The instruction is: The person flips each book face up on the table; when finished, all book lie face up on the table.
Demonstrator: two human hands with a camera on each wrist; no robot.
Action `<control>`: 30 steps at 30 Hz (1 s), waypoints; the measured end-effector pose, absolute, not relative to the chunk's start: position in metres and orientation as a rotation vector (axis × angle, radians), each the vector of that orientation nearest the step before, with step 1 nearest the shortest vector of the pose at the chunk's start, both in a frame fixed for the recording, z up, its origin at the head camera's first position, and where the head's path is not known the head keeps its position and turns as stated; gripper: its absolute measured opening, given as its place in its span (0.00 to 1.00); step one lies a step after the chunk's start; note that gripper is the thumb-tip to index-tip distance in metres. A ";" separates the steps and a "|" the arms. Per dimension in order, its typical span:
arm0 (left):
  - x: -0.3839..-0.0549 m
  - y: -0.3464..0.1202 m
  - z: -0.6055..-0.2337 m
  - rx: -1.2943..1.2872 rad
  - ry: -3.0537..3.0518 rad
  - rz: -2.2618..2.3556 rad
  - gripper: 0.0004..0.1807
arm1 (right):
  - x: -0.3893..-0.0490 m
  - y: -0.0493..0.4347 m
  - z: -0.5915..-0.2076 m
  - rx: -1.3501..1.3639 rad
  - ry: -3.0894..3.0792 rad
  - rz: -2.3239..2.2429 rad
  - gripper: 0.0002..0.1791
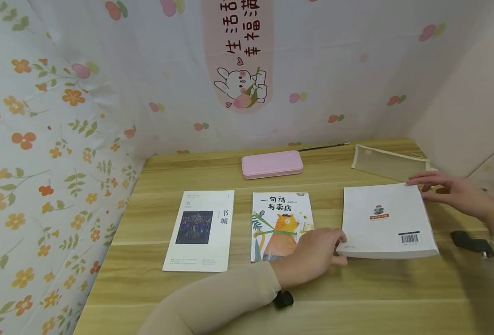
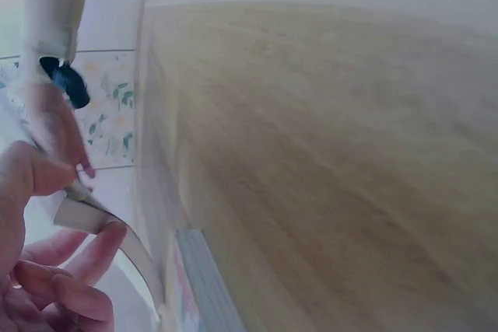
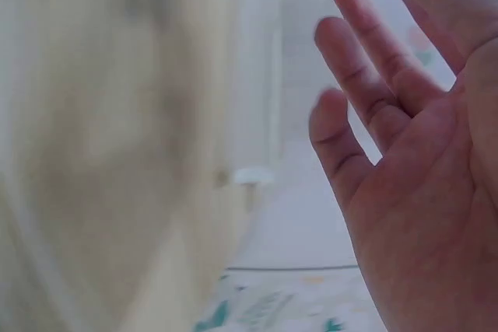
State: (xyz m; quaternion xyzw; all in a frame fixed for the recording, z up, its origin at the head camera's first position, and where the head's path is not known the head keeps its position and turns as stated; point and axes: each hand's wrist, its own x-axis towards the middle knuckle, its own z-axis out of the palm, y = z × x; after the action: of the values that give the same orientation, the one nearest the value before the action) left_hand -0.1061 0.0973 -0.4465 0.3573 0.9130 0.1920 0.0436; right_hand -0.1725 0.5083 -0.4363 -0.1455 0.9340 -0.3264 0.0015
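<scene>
A white book point(image 1: 386, 211) with a small figure and a barcode on its cover is tilted over the right of the table, its near edge raised. At its near left corner my left hand point(image 1: 311, 256) pinches it between thumb and fingers; the left wrist view shows the page edges point(image 2: 82, 214) bending there. My right hand point(image 1: 460, 195) holds the far right corner, with the other fingers spread in the right wrist view. Left of it lies a picture book point(image 1: 282, 228) with an orange cat, partly covered by my left hand.
A white book with a dark picture point(image 1: 198, 232) lies flat on the wooden table point(image 1: 138, 228). Toward the back are a pink pencil case point(image 1: 272, 164), a dark pencil point(image 1: 324, 147) and a pale mesh pouch point(image 1: 389, 163). Patterned cloth walls point(image 1: 167, 93) stand behind and left.
</scene>
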 end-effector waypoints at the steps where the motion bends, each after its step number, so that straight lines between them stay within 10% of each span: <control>1: -0.106 0.097 -0.447 1.096 2.795 0.594 0.17 | -0.173 0.507 -0.432 -0.456 2.936 -1.032 0.20; 23: -0.104 0.082 -0.448 0.767 2.427 1.525 0.09 | -0.183 0.481 -0.396 -0.126 2.873 -1.300 0.19; 30: -0.105 0.082 -0.453 0.502 2.173 1.859 0.25 | -0.184 0.480 -0.411 -0.139 2.834 -1.261 0.18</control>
State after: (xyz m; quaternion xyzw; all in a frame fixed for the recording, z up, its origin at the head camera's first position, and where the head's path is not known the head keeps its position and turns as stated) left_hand -0.1046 0.0815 -0.4529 0.1716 0.7431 0.6358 0.1189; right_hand -0.1838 0.4801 -0.4107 -0.0447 0.9126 -0.4061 0.0181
